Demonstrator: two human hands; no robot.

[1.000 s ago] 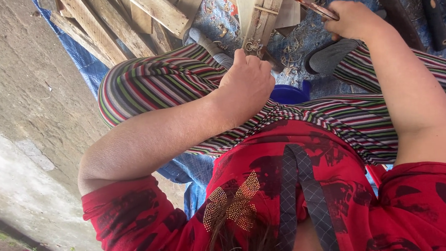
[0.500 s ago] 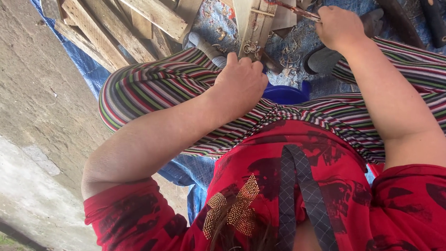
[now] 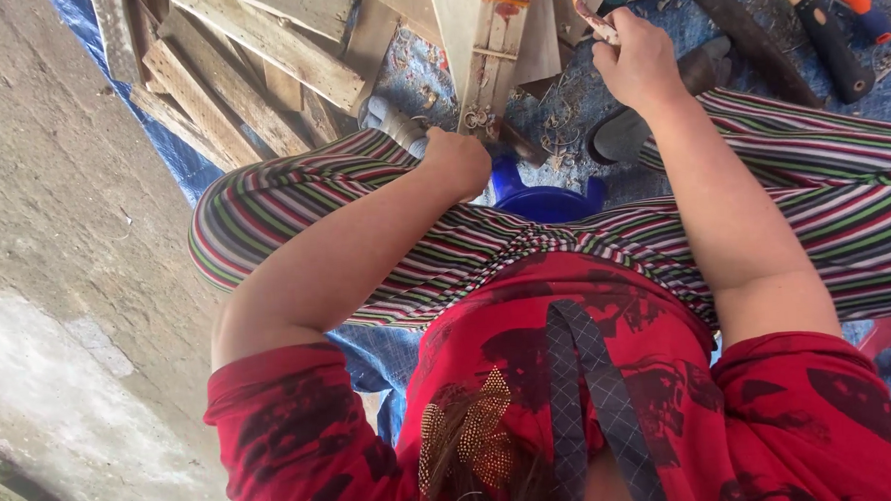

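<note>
Just wooden strip (image 3: pixel 487 48) above left-hand fingers (image 3: pixel 458 152)

The person sits on a low blue stool (image 3: pixel 538 198), knees apart in striped trousers (image 3: pixel 814 204), looking down over a red patterned top. The left hand (image 3: pixel 459 160) is closed around the near end of a pale wooden strip (image 3: pixel 484 48) that runs away from the body. The right hand (image 3: pixel 641 64) grips a thin tool (image 3: pixel 587 9) with a reddish shaft, possibly a small saw or file, just beside the strip. Rough wooden planks (image 3: pixel 256 48) lie stacked to the left on a blue tarp (image 3: pixel 186 162) strewn with shavings. A dark-handled tool (image 3: pixel 832 43) lies at the upper right.
</note>
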